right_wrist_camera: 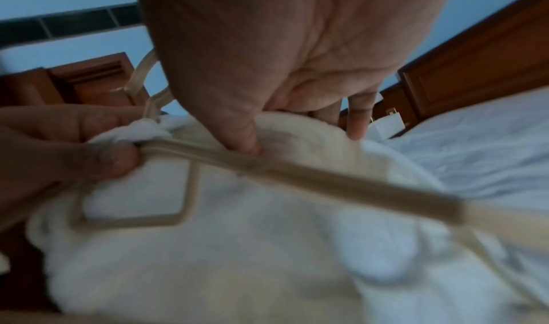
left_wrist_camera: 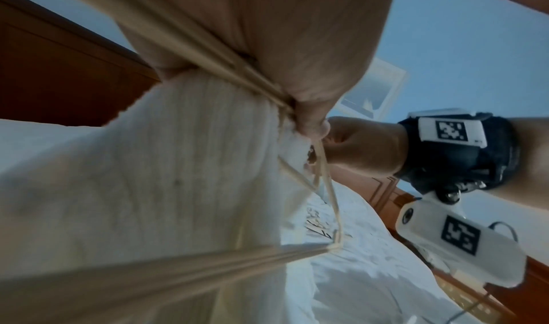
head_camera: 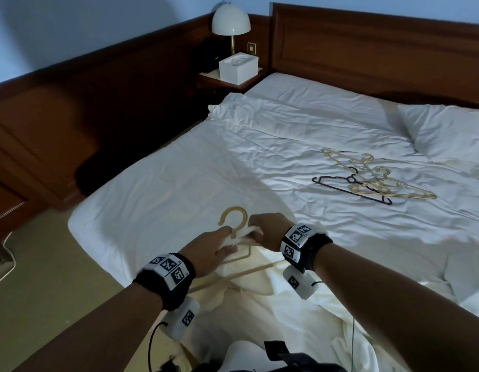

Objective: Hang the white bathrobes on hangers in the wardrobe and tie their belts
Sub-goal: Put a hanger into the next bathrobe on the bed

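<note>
At 6 o'clock, nearest, the white bathrobe (head_camera: 262, 304) lies bunched on the bed (head_camera: 179, 167) edge. Just beyond it, the left hand (head_camera: 209, 251) pinches the robe's collar together with the neck of a cream hanger (head_camera: 234, 218). The right hand (head_camera: 265, 230) curls round the collar on the hanger's shoulder; the blurred wrist view seems to show its thumb pressing the cloth. Farther out at 2 o'clock lie spare hangers (head_camera: 367, 181); at 12 o'clock a lamp (head_camera: 231, 22).
</note>
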A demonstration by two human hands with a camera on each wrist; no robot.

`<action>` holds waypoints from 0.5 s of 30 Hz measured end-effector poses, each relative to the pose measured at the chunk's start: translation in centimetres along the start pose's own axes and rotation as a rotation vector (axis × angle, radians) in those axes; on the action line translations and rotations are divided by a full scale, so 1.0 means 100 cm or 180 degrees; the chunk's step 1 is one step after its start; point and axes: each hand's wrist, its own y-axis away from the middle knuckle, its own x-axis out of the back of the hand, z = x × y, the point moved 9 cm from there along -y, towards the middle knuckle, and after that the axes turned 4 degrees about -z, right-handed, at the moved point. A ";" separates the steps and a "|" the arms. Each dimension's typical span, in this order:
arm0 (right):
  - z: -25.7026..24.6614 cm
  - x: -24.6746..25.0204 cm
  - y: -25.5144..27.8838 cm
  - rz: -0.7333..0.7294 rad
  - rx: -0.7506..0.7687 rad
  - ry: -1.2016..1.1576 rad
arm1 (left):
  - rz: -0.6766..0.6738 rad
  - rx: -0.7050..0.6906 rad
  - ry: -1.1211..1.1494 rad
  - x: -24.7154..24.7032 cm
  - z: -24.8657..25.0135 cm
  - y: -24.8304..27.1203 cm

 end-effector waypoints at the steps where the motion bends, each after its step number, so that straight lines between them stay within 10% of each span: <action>1: 0.003 0.008 0.001 0.0082 -0.0006 0.0150 | 0.0117 0.0068 0.0003 0.008 -0.007 0.004; 7: 0.019 0.033 0.008 0.0089 -0.0620 0.0123 | 0.1163 0.0360 -0.0014 0.053 -0.043 0.032; 15: -0.153 -0.020 -0.015 -0.0234 0.0084 -0.1260 | 0.1954 0.0423 0.0721 0.120 -0.093 0.065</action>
